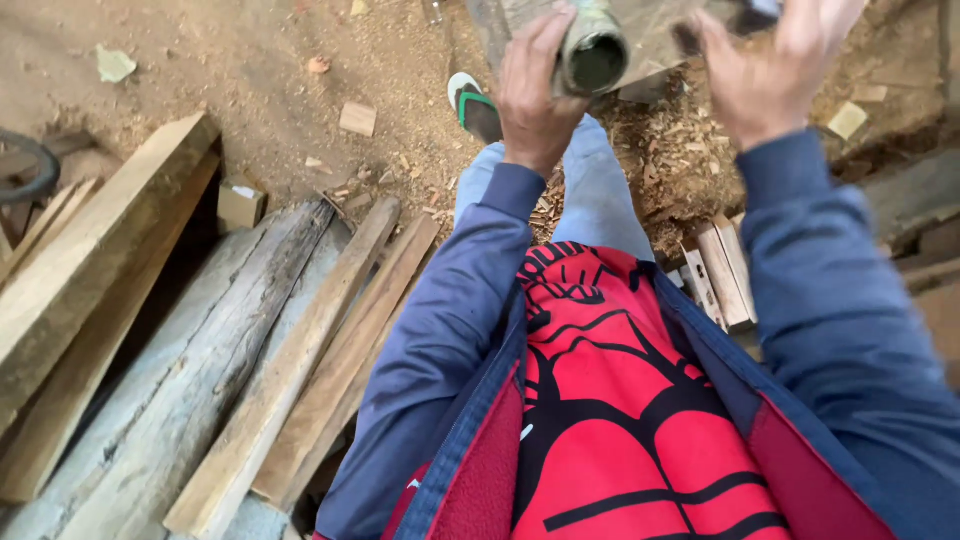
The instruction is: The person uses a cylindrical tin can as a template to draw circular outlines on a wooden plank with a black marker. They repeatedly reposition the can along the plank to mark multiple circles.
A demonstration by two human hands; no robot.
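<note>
On the far left I see a curved black ring-shaped object [25, 170] at the frame edge, and beside it pale sawn wooden planks [95, 250] lying slantwise over weathered grey timber beams [190, 370], with a small square wooden offcut [358, 118] on the sawdust-strewn dirt ground [220, 60] beyond. Moving right, a green-and-white sandal [472, 105] shows on the foot at the end of a leg in light blue jeans [590, 190]. My left hand [535, 95] is raised at the far centre, its fingers clamped round a short greyish cylindrical tube with a dark open end [592, 55], which faces me just above the knee. My right hand [775, 70] is up beside it, fingers spread apart; something dark sits near its fingertips, though motion blur keeps me from telling whether it touches anything. Near me, a blue jacket [440, 330] opens over a red shirt with black lines [610, 400]. Short pale wooden blocks [725, 275] lie at the right.
</note>
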